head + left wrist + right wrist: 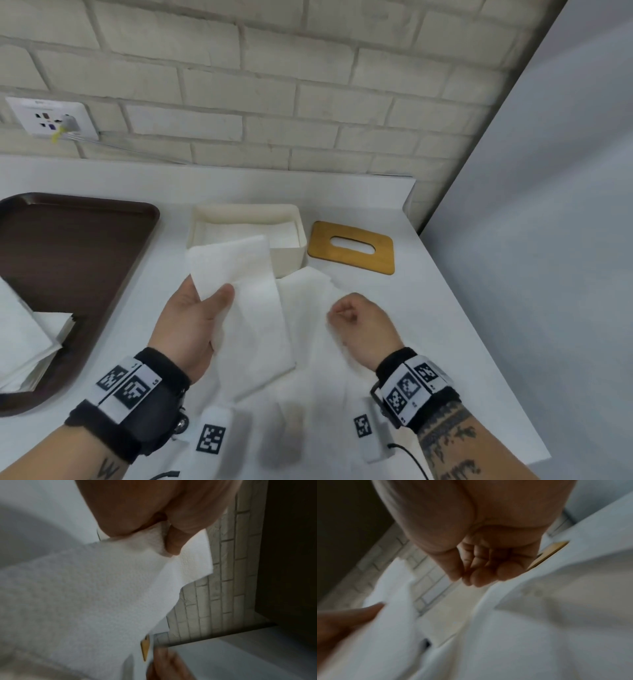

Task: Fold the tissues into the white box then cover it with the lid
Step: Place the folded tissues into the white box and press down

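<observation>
My left hand (pixel 209 308) holds a folded white tissue (pixel 246 284) lifted off the table, thumb on top and fingers beneath; the left wrist view shows the same pinch (pixel 164 536) on the tissue (pixel 102 588). A second tissue (pixel 308 301) lies flat on the table. My right hand (pixel 344 311) hovers over its right part with fingers curled in, and the right wrist view shows nothing inside the curled fingers (pixel 481 574). Behind the tissues stands the open white box (pixel 291 253) with tissues inside. The wooden lid (pixel 351 260) with its oval slot lies flat right of the box.
A dark brown tray (pixel 75 246) at the left holds a stack of white tissues (pixel 24 342). The brick wall (pixel 274 85) with a socket plate (pixel 51 118) closes the back. The table edge (pixel 479 325) runs along the right.
</observation>
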`<state>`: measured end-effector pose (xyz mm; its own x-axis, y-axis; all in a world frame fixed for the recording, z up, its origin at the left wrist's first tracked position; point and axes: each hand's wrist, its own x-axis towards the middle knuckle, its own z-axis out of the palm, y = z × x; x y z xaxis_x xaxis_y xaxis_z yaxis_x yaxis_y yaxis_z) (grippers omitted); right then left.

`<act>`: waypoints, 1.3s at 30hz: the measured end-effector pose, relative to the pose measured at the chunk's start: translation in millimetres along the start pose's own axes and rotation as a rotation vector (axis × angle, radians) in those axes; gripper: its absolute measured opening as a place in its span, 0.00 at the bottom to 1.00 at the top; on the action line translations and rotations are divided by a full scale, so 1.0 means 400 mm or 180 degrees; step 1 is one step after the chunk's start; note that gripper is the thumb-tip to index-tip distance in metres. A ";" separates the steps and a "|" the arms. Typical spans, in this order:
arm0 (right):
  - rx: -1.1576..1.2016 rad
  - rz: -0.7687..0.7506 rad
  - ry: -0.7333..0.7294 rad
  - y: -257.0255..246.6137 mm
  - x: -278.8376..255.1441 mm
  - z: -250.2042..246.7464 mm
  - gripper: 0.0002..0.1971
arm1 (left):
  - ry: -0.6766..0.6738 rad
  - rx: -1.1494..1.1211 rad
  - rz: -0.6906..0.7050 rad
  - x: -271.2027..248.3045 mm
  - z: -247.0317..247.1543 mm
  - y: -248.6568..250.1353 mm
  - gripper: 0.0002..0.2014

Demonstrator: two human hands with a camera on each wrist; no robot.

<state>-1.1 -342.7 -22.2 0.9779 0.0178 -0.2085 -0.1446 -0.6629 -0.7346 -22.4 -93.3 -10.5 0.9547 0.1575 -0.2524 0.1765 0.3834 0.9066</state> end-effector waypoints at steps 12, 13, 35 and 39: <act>-0.1146 0.0782 -0.0037 0.029 0.010 0.000 0.24 | 0.0122 0.0268 -0.0193 -0.029 -0.041 -0.021 0.14; -0.1183 0.0817 -0.0085 0.029 0.014 0.010 0.20 | 0.0125 0.0269 -0.0186 -0.030 -0.041 -0.021 0.14; -0.0676 0.0862 0.0289 0.012 0.116 -0.006 0.06 | 0.0234 0.0221 -0.0127 -0.045 -0.081 -0.023 0.14; -0.0231 0.0242 0.1035 -0.002 0.062 -0.051 0.05 | 0.0252 0.0169 -0.0112 -0.039 -0.085 -0.015 0.14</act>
<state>26.4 -357.0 -13.5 0.9634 -0.2657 -0.0356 -0.2193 -0.7048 -0.6747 -46.6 -67.2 -23.5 0.9262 0.2171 -0.3084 0.2239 0.3414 0.9128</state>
